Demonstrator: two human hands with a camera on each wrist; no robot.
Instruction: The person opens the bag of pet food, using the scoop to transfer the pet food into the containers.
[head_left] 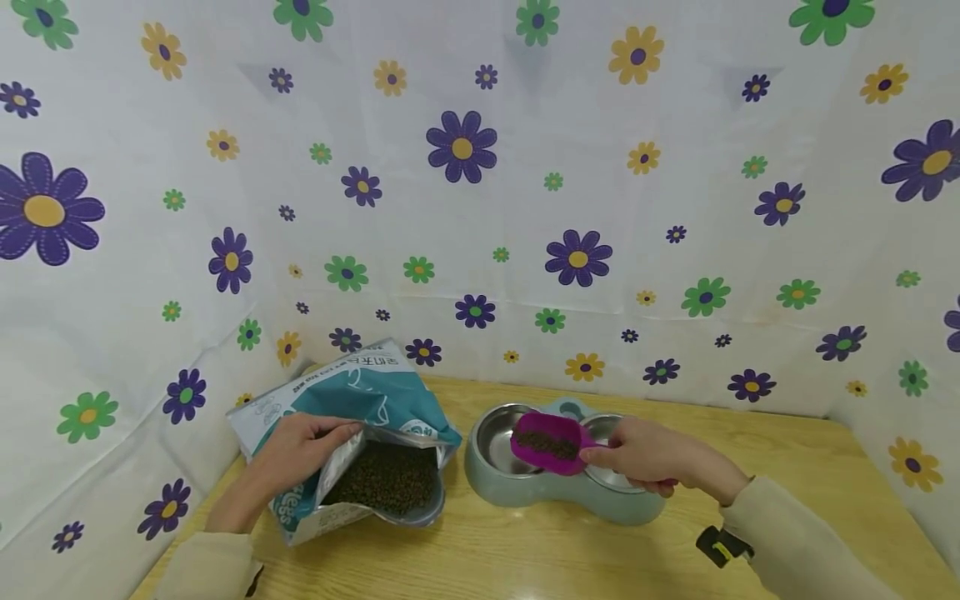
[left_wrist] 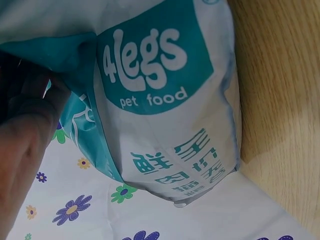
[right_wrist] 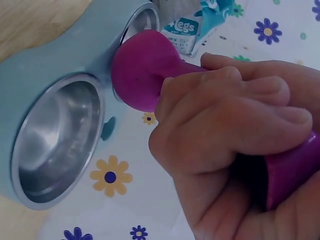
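Note:
My left hand (head_left: 296,454) holds the upper edge of an open teal-and-white pet food bag (head_left: 397,392), thumb and fingers pinching its rim. Brown kibble (head_left: 386,479) shows inside the mouth of the bag. "4Legs pet food" is printed on the bag's side (left_wrist: 150,120) in the left wrist view. My right hand (head_left: 652,454) grips the handle of a magenta scoop (head_left: 558,464), fingers curled round it. Some kibble lies in the scoop, which hangs over the left part of a pale blue-green double bowl (head_left: 517,492). From the right wrist, the scoop's rounded underside (right_wrist: 142,70) faces the camera.
Two steel dishes sit in the double bowl; the right dish (right_wrist: 60,145) holds no kibble. A light wooden table (head_left: 487,558) carries everything. White cloth (head_left: 510,200) with printed flowers hangs behind and at both sides. A black wrist device (head_left: 723,546) sits by my right cuff.

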